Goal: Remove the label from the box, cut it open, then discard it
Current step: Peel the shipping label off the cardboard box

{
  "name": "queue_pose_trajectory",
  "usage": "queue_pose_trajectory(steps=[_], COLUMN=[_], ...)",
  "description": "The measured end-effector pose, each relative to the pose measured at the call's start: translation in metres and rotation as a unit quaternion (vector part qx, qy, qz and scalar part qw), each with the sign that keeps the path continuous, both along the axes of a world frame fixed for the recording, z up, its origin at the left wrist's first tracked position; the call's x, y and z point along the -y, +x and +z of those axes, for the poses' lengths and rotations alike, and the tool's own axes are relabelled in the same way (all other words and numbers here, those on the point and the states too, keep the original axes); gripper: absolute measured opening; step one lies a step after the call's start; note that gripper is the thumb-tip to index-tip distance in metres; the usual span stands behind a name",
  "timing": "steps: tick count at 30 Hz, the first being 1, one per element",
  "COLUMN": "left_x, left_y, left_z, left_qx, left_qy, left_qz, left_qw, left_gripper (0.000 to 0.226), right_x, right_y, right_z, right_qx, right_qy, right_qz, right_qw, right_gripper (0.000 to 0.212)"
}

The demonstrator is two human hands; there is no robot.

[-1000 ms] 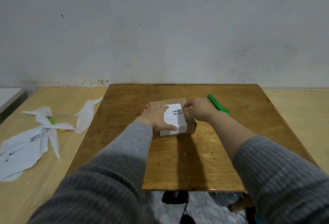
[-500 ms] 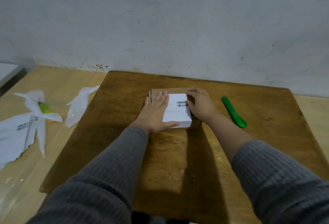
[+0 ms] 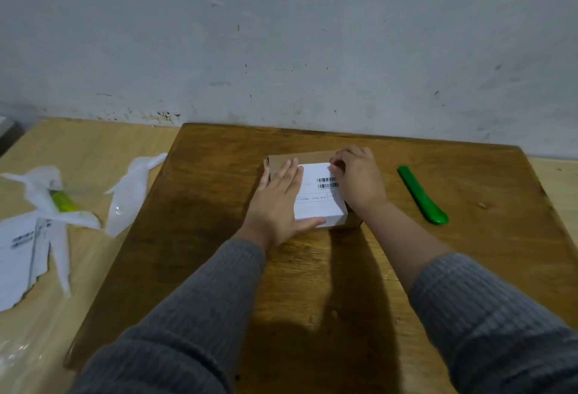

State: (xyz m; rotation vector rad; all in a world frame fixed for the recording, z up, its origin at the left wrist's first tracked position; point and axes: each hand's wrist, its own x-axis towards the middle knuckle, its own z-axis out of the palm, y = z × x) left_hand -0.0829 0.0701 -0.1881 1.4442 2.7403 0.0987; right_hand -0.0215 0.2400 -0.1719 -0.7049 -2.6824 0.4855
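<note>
Box: brown cardboard box point(image 3: 283, 160) sits on the dark wooden surface point(image 3: 200, 212), pinned under both hands, square-on to the person
Label: white label point(image 3: 319, 202) covers most of the box top and laps over its near edge, barcode toward the right side, long axis running away from the person
Left hand: left hand point(image 3: 276, 202) lies flat on the left part of the box, palm down, fingers point(image 3: 292, 171) stretched out and slightly apart, thumb hooked along the near edge of the label, holding nothing, just pressing
Right hand: right hand point(image 3: 359, 179) is curled at the far right corner of the label, fingertips bunched together right on that corner; whether they have a lifted edge pinched I cannot tell
Key relation: the label spreads left and toward the person from the right fingers, so a peel looks set to run from that far right corner back along the long axis, with the left hand as the anchor
Cutter: green cutter point(image 3: 420, 195) lies on the surface well to the right of the right hand, untouched, nearer that hand than the left
Stage: label looks fully stuck down, so the peel is only starting and the cutting has yet to come
</note>
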Motion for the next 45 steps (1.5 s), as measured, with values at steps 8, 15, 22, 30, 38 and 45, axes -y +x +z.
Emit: queue_pose_trajectory(steps=[8, 15, 22, 30, 38, 45], left_x=[0.0, 0.0, 0.0, 0.0, 0.0, 0.001], left_y=[0.002, 0.001, 0.001, 0.001, 0.001, 0.003], left_z=[-0.001, -0.003, -0.004, -0.003, -0.001, -0.001], left_qx=[-0.015, -0.011, -0.008, -0.01, -0.003, -0.002], left_qy=[0.011, 0.011, 0.016, 0.01, 0.012, 0.017], left_qz=[-0.001, 0.002, 0.003, 0.003, 0.008, 0.011], left_qw=[1.0, 1.0, 1.0, 1.0, 1.0, 1.0], left_gripper=[0.11, 0.111, 0.109, 0.113, 0.11, 0.111], right_x=[0.003, 0.0, -0.003, -0.002, 0.001, 0.001], right_y=[-0.006, -0.008, -0.001, -0.016, -0.002, 0.0], right_z=[-0.002, -0.003, 0.004, 0.016, 0.018, 0.01], right_qx=[-0.008, 0.034, -0.003, 0.095, 0.033, -0.061], right_qy=[-0.029, -0.009, 0.003, 0.045, 0.001, -0.103], right_qz=[-0.033, -0.015, 0.006, 0.025, 0.063, 0.024], right_qw=[0.999, 0.999, 1.0, 0.994, 0.997, 0.992], right_gripper=[0.018, 0.025, 0.018, 0.026, 0.022, 0.013])
